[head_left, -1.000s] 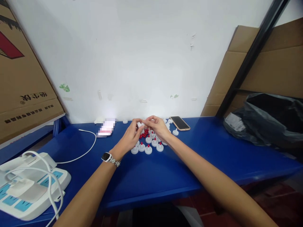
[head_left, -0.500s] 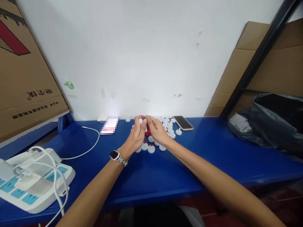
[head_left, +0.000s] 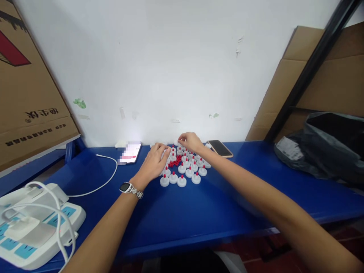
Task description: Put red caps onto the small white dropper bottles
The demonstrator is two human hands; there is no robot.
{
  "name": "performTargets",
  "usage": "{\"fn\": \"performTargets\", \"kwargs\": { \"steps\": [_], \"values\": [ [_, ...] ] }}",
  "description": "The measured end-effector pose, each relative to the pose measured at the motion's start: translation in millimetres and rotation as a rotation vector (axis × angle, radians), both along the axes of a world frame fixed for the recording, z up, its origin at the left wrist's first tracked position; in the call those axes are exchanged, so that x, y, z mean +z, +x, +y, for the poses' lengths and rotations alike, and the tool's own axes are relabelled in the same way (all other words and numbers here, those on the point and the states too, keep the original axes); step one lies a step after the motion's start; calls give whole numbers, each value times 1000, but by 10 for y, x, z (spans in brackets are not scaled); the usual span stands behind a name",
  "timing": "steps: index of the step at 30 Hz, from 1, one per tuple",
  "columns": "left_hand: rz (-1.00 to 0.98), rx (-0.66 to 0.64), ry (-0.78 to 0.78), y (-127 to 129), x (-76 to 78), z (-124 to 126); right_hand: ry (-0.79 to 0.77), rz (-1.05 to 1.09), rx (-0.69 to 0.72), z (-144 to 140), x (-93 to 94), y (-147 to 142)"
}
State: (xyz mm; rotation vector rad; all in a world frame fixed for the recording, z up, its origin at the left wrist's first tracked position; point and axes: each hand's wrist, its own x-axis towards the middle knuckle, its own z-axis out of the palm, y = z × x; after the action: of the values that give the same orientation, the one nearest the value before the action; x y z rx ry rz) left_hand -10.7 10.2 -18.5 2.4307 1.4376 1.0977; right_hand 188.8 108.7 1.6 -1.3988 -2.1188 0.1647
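Several white round caps [head_left: 182, 181], with narrow red-tipped spouts, stand upright in a group at the middle of the blue table [head_left: 176, 216]. Among them lies a small heap of red tips [head_left: 175, 162]. My left hand [head_left: 156, 159] reaches over the left side of the group, its fingers curled down around something I cannot make out. A watch [head_left: 126, 187] is on that wrist. At the back of the group, my right hand [head_left: 192, 142] has thumb and fingers pinched at a white cap [head_left: 176, 143], partly hidden by the fingertips.
One phone [head_left: 219, 148] lies behind the right forearm; a lit phone [head_left: 131, 152] lies left of the caps. A white power strip [head_left: 42, 227] with cables takes up the left front. Cardboard boxes [head_left: 36, 87] and a dark plastic bag [head_left: 327, 148] flank the table; a wall rises behind.
My hands were together over the caps and have moved apart. The left has gone left and lower, the right slightly back. More red-tipped caps and the red heap now show between them.
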Motion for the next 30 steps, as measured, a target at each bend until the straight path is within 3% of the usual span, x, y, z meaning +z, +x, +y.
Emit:
{"fn": "performTargets", "kwargs": {
  "steps": [4,8,15,22,30],
  "values": [
    [29,29,-6,-15,-22,20,-16,-252,-49,181,11,-161],
    [65,68,-19,-68,-43,46,-71,-370,1,294,-20,-295],
    [88,136,-11,-166,-94,122,-101,-396,43,373,-38,-353],
    [81,211,-13,-266,-183,210,-67,-350,-58,558,-27,-663],
    [96,220,-21,-241,-136,162,-109,-267,-172,616,-114,-995]
  ]
}}
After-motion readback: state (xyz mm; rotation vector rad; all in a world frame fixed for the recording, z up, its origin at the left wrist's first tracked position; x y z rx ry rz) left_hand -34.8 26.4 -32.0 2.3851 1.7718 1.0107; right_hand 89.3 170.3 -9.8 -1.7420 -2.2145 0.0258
